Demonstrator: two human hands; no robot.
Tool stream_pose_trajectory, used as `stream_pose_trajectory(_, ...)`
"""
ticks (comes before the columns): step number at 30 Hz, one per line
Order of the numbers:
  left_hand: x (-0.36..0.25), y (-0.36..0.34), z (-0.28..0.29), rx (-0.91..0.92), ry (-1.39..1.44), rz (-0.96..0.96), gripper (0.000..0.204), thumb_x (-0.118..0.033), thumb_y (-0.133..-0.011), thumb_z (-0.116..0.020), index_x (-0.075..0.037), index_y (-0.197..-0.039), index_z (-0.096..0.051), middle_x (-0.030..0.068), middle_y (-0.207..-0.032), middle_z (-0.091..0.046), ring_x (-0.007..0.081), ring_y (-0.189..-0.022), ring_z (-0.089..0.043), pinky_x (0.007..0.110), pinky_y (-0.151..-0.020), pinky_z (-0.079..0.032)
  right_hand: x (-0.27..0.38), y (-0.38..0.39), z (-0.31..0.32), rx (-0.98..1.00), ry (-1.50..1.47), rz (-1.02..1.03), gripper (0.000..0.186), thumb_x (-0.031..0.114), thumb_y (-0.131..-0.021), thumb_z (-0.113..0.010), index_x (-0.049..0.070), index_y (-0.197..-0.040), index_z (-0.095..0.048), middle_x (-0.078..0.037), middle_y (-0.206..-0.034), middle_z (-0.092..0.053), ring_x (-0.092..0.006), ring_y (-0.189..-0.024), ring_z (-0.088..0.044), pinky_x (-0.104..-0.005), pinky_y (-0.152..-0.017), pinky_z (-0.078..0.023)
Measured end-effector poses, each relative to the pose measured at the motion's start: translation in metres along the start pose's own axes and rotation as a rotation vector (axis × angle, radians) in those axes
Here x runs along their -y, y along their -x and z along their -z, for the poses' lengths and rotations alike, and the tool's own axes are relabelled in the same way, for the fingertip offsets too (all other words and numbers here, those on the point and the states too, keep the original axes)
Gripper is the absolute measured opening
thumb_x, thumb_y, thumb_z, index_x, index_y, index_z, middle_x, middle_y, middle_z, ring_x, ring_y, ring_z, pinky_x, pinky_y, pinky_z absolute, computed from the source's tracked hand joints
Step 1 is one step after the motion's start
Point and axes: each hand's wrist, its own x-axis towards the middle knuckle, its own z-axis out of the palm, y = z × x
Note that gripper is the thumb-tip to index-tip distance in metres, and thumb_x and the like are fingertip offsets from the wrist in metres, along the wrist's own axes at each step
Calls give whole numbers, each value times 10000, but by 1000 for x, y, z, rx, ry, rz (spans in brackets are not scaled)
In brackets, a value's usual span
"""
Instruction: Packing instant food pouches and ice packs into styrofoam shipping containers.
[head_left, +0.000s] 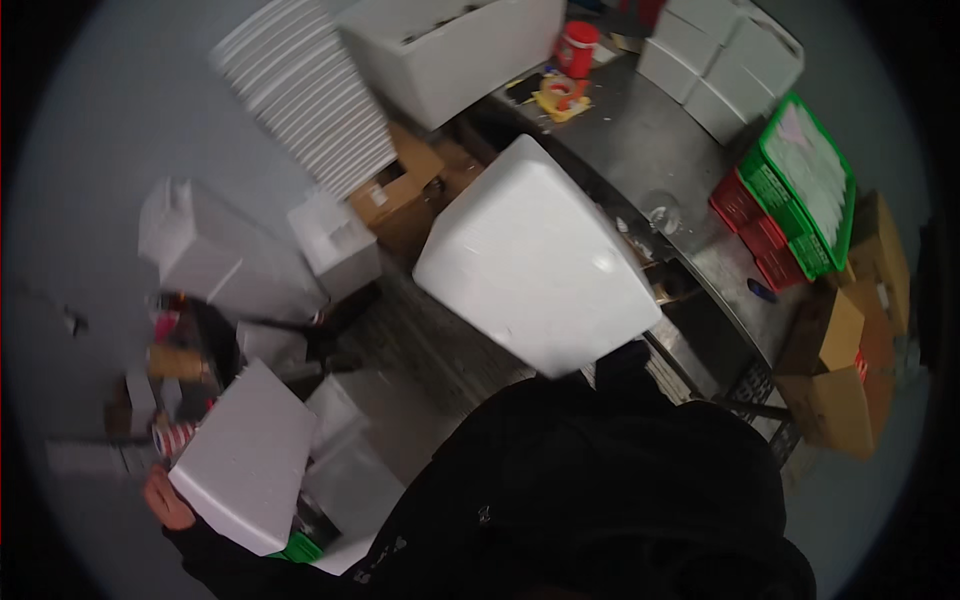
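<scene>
At the lower left, my left hand (167,500) is closed around the corner of a white foam lid (248,455), which is held tilted. In front of my body a large white foam box (535,255) is raised at an angle, smooth outer faces toward me. My right sleeve (622,366) reaches up to the lower edge of this box. The box hides my right hand, so its grip does not show.
A metal table (640,135) at the right bears grey-white boxes (720,55), a green crate (780,200), a red container (577,48) and tape (560,92). Cardboard boxes (840,370) stand at the far right. Stacked foam lids (305,95) and white boxes (240,250) stand left.
</scene>
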Motion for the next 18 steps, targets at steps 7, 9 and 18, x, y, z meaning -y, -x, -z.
stream_pose_trajectory(7,-185,-100,-258,454,176,-98,494,-132,-571,-796,-22,-967,-523,80,-889,-579,195,-844,-568,333,-768,-459,146,-40,-79,507,1315,200,486,65,-692,-727,109,-1125,-512,-88,-1072,-568,-246,-975,-554,-397,-860,-372)
stream_pose_trajectory(9,-254,-130,-334,572,-17,-162,535,-135,-535,-827,-8,-945,-508,145,-845,-595,270,-813,-590,355,-762,-462,152,-49,-110,451,1832,455,360,77,-627,-707,127,-956,-571,-31,-903,-549,-269,-886,-524,-374,-758,-367)
stream_pose_trajectory(18,-481,-229,-585,487,-119,-1100,434,-134,-509,-804,-69,-831,-520,108,-800,-518,323,-770,-506,404,-664,-369,126,-152,-99,4,2152,433,229,92,-746,-548,168,-959,-586,-36,-858,-517,-219,-854,-513,-381,-715,-356)
